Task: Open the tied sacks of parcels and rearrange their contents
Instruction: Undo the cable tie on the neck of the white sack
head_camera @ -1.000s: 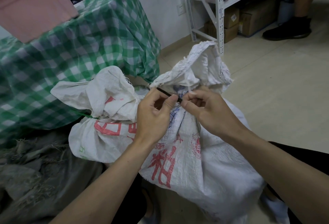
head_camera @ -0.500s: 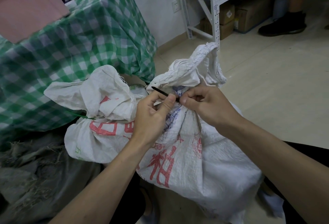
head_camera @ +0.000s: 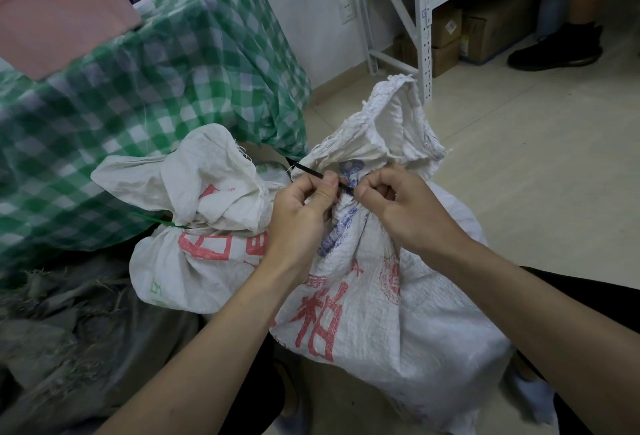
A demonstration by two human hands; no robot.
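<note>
A white woven sack (head_camera: 398, 313) with red and blue print stands between my knees, its neck cinched by a black cable tie (head_camera: 311, 171). My left hand (head_camera: 298, 216) pinches the tie's free tail. My right hand (head_camera: 401, 209) grips the tie at the gathered neck, fingers curled tight. The tie's tail points up and to the left. A second white sack (head_camera: 194, 261) with red print lies to the left, tied with a green tie (head_camera: 156, 220). What is inside either sack is hidden.
A green checked cloth (head_camera: 156, 88) covers a bulky thing at the left, with a pink box (head_camera: 62, 9) on top. Grey rough sacking (head_camera: 69, 330) lies at lower left. A white metal shelf (head_camera: 424, 19) with cartons stands behind. Another person's black shoe (head_camera: 557, 50) rests on the tiled floor.
Both hands stay at the sack's neck, working the black tie; the left thumb has slid further along the tail. The sack's open top has shifted slightly.
</note>
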